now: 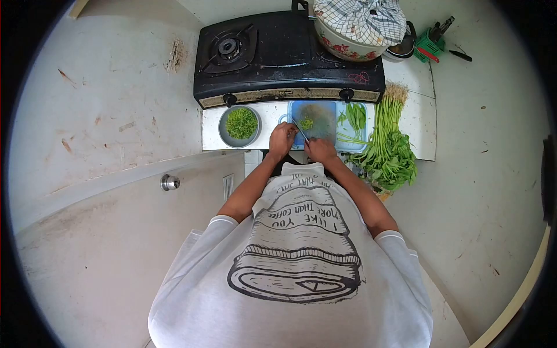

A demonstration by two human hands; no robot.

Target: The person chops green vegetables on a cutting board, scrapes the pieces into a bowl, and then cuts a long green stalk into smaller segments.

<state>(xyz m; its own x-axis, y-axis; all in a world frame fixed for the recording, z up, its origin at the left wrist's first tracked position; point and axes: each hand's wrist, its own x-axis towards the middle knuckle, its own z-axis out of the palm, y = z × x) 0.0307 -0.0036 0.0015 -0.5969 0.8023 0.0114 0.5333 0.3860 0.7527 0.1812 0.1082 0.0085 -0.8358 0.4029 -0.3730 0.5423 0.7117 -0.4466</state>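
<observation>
My right hand [318,149] is closed on the handle of a knife [301,130], whose blade slants up and left over the blue cutting board [329,113]. At the board's left edge, my left hand [282,138] is closed, its fingertips beside the blade; what they hold is too small to make out. Chopped green bits [306,123] lie just right of the blade. Left of my hands, a grey bowl [223,134] holds chopped greens [241,123]. Loose green leaves [355,116] rest at the right in a light blue tray [362,139].
A black gas stove [278,52] stands behind the board, with a cloth-covered floral pot [348,49] on its right. A large leafy bunch [391,145] hangs over the counter's front edge. A green basket [428,46] with utensils is at the back right.
</observation>
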